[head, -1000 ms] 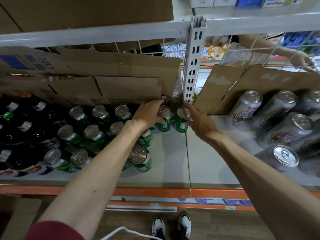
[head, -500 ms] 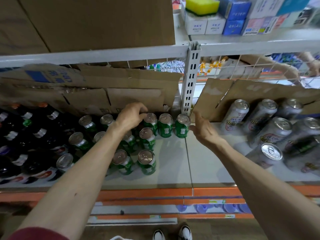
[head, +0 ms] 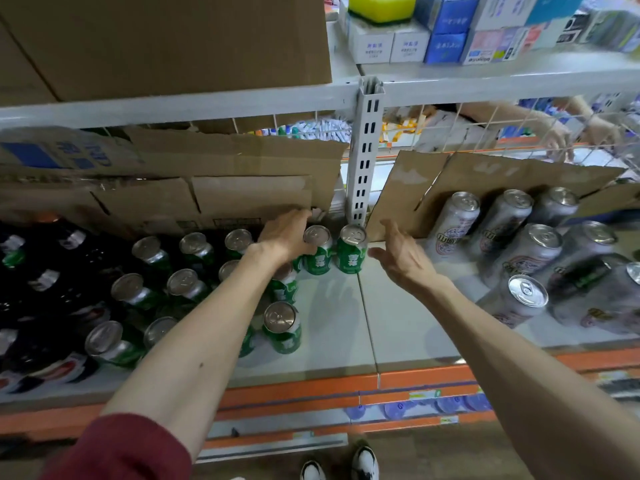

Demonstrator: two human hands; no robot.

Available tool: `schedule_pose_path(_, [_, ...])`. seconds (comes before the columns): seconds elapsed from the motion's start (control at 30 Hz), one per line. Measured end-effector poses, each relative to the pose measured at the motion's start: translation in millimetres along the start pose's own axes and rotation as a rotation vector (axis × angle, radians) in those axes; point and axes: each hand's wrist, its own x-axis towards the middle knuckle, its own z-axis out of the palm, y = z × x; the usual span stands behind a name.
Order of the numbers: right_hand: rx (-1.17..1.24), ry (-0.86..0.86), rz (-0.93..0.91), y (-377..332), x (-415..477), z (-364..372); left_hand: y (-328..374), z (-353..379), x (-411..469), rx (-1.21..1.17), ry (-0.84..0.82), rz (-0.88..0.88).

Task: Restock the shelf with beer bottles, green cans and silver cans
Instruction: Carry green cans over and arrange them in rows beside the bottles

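Grey metal shelf (head: 346, 334) is filling: left hand (head: 284, 233) is gripping a green metal can (head: 298, 265), likely to tidy rows; right hand (head: 401, 254) is waiting open.

Left hand (head: 285, 233) among green cans (head: 351, 259) — upright

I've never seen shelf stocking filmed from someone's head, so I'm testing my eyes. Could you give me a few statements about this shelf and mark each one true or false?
1. The silver cans stand to the right of the green cans. True.
2. The right hand holds a silver can. False: it is open and holds nothing.
3. The dark bottles are at the far right of the shelf. False: they are at the far left, beside the green cans.
4. The left hand is among the green cans. True.
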Motion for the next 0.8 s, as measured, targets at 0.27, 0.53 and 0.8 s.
schedule_pose_path(0.27, [0.060, -0.050, 0.012, -9.9, 42.9, 30.6, 0.0, 30.1, 20.6, -0.017, 0.050, 0.051])
schedule_pose_path(0.53, [-0.002, -0.031, 0.008, -3.7, 50.2, 32.8, -0.2, 32.4, 19.1, -0.038, 0.085, 0.062])
schedule_pose_path(0.8, [-0.020, -0.018, 0.014, -6.5, 47.8, 35.1, 1.8, 26.0, 19.9, -0.027, 0.014, 0.034])
